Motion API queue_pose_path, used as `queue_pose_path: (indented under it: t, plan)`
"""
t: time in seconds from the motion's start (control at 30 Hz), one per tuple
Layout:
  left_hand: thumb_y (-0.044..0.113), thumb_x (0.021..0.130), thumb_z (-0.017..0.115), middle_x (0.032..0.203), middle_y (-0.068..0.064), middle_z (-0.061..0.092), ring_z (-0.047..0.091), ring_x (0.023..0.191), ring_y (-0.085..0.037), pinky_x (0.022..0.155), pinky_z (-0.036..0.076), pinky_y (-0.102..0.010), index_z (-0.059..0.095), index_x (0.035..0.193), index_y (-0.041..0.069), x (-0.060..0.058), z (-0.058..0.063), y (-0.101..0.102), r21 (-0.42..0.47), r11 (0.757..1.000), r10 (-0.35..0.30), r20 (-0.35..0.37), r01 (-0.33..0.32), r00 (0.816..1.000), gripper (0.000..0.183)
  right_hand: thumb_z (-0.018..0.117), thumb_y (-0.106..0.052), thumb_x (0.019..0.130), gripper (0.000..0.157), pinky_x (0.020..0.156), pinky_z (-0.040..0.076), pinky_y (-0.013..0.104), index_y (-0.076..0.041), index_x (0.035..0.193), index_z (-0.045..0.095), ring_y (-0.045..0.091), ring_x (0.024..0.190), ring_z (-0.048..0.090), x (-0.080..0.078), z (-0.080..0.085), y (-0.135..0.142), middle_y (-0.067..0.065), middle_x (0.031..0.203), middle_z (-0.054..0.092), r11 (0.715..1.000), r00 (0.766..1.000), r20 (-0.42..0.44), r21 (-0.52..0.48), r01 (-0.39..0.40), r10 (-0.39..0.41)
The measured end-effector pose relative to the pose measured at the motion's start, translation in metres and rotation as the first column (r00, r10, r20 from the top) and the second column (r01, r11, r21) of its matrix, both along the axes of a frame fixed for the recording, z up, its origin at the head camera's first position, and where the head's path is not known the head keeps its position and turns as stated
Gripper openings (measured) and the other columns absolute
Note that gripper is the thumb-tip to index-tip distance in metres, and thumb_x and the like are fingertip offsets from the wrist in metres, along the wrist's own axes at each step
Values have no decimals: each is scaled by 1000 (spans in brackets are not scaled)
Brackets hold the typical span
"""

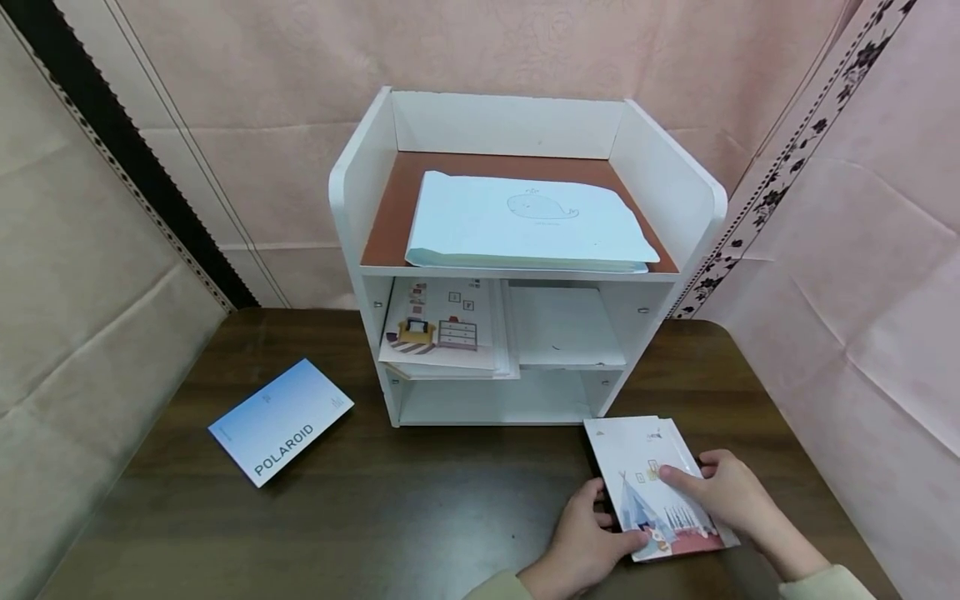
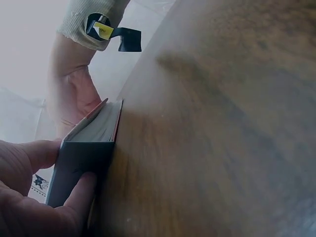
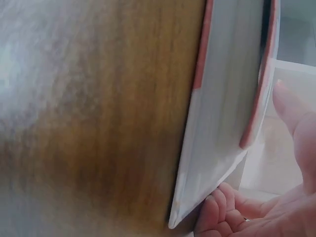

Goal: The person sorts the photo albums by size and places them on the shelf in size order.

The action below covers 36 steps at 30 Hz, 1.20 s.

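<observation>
A thick hardcover book [image 1: 656, 492] with a tent picture on its white front lies on the table at the right. Its dark spine [image 2: 81, 158] shows in the left wrist view, and its page edges [image 3: 229, 74] fan slightly in the right wrist view. My left hand [image 1: 581, 542] grips the spine side, thumb over the lower front corner and fingers along the spine. On the opposite side my right hand [image 1: 723, 492] holds the book, thumb on the cover and fingers bent at the edge.
A white shelf unit [image 1: 675, 171] stands behind the book. A pale blue whale-print folder [image 1: 517, 217] lies on its top, illustrated books [image 1: 442, 325] and a white board [image 1: 566, 325] below. A blue POLAROID box [image 1: 281, 421] lies on the table [image 1: 375, 525] at left.
</observation>
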<state>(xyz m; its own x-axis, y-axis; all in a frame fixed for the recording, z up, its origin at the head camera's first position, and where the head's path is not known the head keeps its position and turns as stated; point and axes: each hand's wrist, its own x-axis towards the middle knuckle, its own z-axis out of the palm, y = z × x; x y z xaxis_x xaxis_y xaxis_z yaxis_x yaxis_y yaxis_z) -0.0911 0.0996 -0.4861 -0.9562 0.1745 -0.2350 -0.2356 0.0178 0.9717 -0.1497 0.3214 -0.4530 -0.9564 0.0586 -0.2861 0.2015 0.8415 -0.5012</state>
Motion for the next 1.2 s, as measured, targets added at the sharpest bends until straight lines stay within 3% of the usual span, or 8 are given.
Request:
queue_pose_path:
  t: [0.17,0.33,0.53,0.67,0.8,0.93,1.07,1.2]
  plan:
    - [1,69,85,107,-2,56,57,85,-15,67,53,-29,55,121,10,-1,3,-2,19,1000,9,56,-10,998,61,60,-66,84,100,78,50,46,21,129,36,33,98,57,0,2,1,28,109,57,999,999,41,-42,10,-8]
    - [1,69,85,107,-5,55,57,84,-18,66,53,-31,55,116,8,1,5,-7,51,999,-3,86,-1,996,57,60,-66,84,99,71,49,33,19,132,36,27,92,55,3,2,-1,23,108,55,990,996,76,-126,61,-51]
    - [1,70,83,99,-6,54,59,81,-18,66,54,-31,54,111,5,4,9,-13,100,995,-20,110,9,994,52,60,-65,84,93,65,50,28,10,134,36,19,87,55,10,0,-7,17,110,53,955,988,111,-267,132,-105]
    - [6,72,84,99,-5,53,58,80,-18,65,53,-31,50,114,6,8,16,-21,91,994,-67,105,57,992,54,63,-58,86,85,65,53,31,5,134,33,21,85,60,15,1,-13,16,111,57,912,987,101,-381,152,-122]
    - [15,75,84,104,-4,51,59,85,-17,70,54,-34,48,120,8,13,24,-36,32,992,-128,109,125,986,58,68,-48,87,77,65,57,38,0,135,31,26,83,66,17,3,-21,13,107,64,832,985,113,-527,170,-129]
    - [19,76,84,110,-5,50,58,90,-17,75,54,-38,46,126,9,16,31,-50,7,988,-152,116,152,982,64,70,-43,88,74,69,57,43,-4,138,31,32,88,67,17,5,-27,14,112,66,762,982,147,-621,186,-120]
    - [19,77,82,115,-6,49,59,92,-18,77,54,-38,44,132,8,18,33,-61,27,988,-156,85,154,984,68,70,-40,88,71,70,57,46,-8,140,34,34,91,67,19,9,-35,13,115,66,721,982,151,-667,187,-115]
    - [17,79,80,119,-7,47,59,92,-18,76,55,-35,41,136,8,19,31,-71,54,985,-163,41,161,986,69,71,-37,88,67,71,57,46,-11,138,36,34,90,68,22,14,-43,11,114,67,704,985,115,-688,175,-132]
